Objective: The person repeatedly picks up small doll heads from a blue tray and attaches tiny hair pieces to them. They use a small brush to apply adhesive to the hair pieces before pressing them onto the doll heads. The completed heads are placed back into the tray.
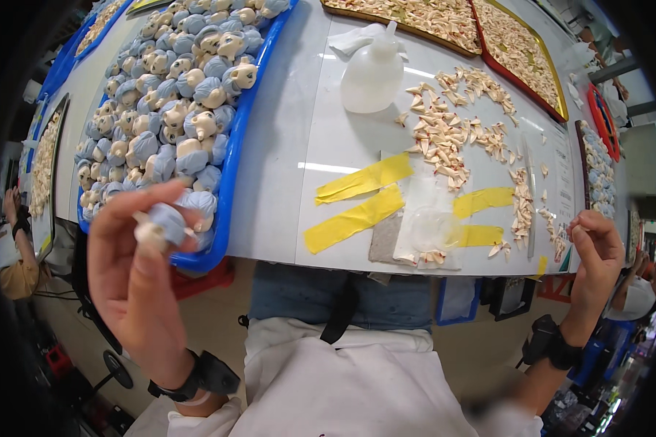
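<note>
We hold one small doll head point(160, 224), blue-haired with a pale face, up in our left hand point(135, 280), pinched between thumb and the curled fingertips point(169, 193) just in front of the blue tray point(235, 156). The grip sits only at the tips, so the rounded head could roll out and drop past the table edge point(342, 264) onto our lap or the floor.

Our right hand point(596, 251) hovers near the table's right edge with its fingers curled nearly closed; whether it pinches one of the small pieces we cannot tell.

The tray is piled high with doll heads point(186, 109), and its near corner overhangs the table edge, so a knock from our left wrist could spill them. The loose tan ear-shaped pieces point(444, 131) lie scattered close to the white squeeze bottle point(372, 71) and the yellow tape strips point(361, 200); a careless sweep of the right hand could brush them off or tip the bottle.
</note>
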A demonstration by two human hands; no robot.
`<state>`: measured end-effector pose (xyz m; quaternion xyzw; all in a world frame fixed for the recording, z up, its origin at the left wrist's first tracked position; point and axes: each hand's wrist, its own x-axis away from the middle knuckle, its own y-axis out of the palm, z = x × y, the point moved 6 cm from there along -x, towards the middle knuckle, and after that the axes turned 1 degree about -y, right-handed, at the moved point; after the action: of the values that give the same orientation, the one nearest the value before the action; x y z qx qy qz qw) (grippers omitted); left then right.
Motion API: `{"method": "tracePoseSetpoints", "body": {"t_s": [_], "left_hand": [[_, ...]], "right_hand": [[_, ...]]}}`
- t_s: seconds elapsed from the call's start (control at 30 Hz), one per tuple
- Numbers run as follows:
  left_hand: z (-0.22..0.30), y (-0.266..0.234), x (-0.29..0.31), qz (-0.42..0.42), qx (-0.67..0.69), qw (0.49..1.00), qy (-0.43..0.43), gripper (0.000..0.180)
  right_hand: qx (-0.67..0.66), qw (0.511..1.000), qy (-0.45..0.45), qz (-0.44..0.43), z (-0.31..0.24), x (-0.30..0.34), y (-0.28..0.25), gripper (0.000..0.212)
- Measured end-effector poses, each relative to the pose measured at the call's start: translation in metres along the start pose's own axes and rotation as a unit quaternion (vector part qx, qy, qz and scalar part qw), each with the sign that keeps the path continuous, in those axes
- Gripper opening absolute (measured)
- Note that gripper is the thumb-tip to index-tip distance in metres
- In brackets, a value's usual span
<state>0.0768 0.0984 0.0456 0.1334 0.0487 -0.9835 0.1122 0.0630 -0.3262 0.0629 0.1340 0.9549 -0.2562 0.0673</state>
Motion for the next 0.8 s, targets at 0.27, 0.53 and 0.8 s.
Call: {"method": "tracePoseSetpoints", "body": {"t_s": [0.27,0.53,0.8], "left_hand": [[-0.018,0.045,0.030,-0.086,0.224,0.951,-0.194,0.037],[-0.021,0.059,0.041,-0.109,0.168,0.965,-0.168,0.043],[-0.032,0.066,0.048,-0.108,0.217,0.952,-0.185,0.042]], "right_hand": [[-0.077,0.996,0.003,-0.035,-0.011,0.002,0.029,0.013],[-0.054,0.998,0.002,-0.014,-0.018,0.004,0.049,0.014],[-0.054,0.997,-0.017,-0.056,-0.037,0.004,0.080,0.014]]}}
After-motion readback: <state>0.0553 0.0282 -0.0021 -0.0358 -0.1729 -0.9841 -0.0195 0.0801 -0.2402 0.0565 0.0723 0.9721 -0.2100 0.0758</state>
